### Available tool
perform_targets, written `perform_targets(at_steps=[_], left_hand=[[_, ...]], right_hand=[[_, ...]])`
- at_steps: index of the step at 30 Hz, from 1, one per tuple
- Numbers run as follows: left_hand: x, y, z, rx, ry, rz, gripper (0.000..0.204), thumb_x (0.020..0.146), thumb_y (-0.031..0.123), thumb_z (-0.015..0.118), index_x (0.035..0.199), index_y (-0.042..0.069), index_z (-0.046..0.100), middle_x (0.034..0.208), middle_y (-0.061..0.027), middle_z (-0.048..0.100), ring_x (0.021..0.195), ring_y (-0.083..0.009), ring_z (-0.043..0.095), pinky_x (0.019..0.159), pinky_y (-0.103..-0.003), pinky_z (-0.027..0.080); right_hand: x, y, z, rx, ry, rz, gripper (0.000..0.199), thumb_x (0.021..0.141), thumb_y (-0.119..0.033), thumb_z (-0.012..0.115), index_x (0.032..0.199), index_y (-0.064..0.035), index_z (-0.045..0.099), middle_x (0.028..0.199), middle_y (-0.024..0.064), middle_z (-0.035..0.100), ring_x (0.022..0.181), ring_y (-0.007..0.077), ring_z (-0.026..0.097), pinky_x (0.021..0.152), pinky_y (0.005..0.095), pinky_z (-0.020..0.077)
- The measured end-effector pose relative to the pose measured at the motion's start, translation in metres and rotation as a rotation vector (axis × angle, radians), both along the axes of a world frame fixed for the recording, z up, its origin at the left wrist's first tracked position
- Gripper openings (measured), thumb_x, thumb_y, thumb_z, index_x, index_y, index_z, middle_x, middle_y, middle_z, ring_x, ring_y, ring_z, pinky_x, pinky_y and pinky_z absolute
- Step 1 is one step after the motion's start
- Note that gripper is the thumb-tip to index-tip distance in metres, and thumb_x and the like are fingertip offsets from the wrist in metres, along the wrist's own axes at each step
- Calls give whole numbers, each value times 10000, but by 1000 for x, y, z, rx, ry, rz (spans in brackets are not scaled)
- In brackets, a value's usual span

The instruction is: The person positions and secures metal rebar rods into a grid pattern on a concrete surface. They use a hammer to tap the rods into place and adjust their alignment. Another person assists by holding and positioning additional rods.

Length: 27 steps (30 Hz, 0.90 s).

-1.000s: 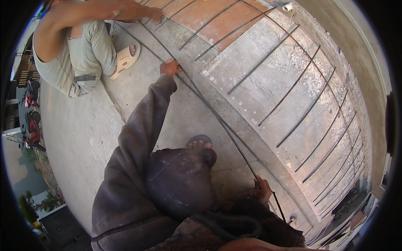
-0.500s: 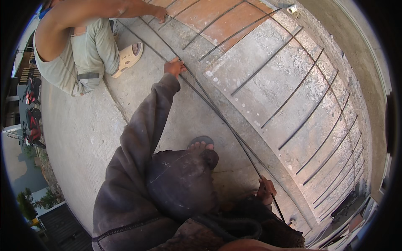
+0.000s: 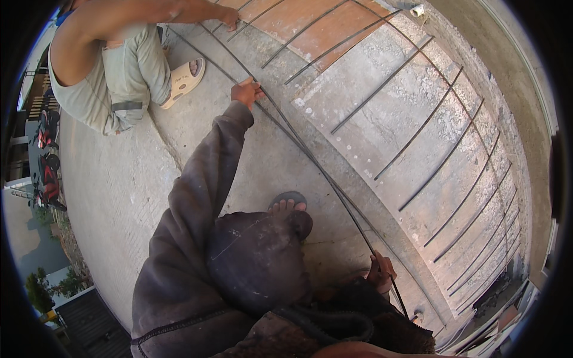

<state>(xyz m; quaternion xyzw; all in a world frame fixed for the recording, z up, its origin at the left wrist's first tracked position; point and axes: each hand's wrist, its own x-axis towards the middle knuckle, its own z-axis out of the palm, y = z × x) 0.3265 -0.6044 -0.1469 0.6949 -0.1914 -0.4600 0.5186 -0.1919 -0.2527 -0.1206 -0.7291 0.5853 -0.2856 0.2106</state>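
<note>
My left hand (image 3: 246, 92) reaches far out in a dark sleeve and grips a long thin steel bar (image 3: 310, 161) that runs across the concrete floor. My right hand (image 3: 380, 272), close to my body, is closed on the same bar near its lower end. A second long bar lies right beside it. My foot in a sandal (image 3: 287, 203) rests on the concrete just left of the bars.
Another person (image 3: 113, 65) crouches at upper left, a hand (image 3: 228, 16) on the bars' far end. Several short steel bars (image 3: 418, 131) lie in a row across the concrete and an orange patch (image 3: 310, 18). A low wall (image 3: 507, 89) runs along the right.
My left hand has slid a little further out along the bar. The other person's hand has shifted slightly at the far end. My right hand stays put.
</note>
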Motion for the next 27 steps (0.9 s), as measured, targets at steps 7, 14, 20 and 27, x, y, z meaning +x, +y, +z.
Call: perform_targets(at_steps=[7, 14, 20, 27], left_hand=[[3, 7, 10, -38, 24, -15, 607, 913, 18, 594, 1438, -142, 337, 1310, -221, 525, 1098, -318, 591, 941, -413, 541], [-1, 3, 20, -92, 91, -17, 628, 914, -5, 600, 1450, -146, 304, 1386, -227, 462, 1129, -308, 578, 980, -421, 521], [-9, -6, 19, -128, 137, 5, 632, 906, -25, 602, 1450, -146, 304, 1297, -199, 500, 1097, -306, 578, 978, -423, 514], [-4, -10, 17, -111, 111, -25, 620, 904, -29, 595, 1443, -151, 315, 1267, -183, 515, 1068, -285, 582, 931, -408, 530]], right_hand=[[-2, 5, 10, 5, 31, -1, 323, 840, 75, 711, 1130, -52, 645, 737, 117, 655, 570, 193, 600, 479, 304, 454], [5, -11, 45, 19, 143, -20, 253, 811, -2, 737, 1048, -87, 722, 740, 102, 659, 587, 206, 628, 502, 325, 488], [2, -9, 43, 107, 97, -162, 219, 812, -72, 753, 1029, -94, 733, 745, 84, 665, 596, 220, 655, 502, 333, 504], [4, -9, 47, 211, -2, -185, 180, 837, -98, 745, 1015, -69, 740, 726, 99, 645, 606, 213, 649, 525, 333, 497]])
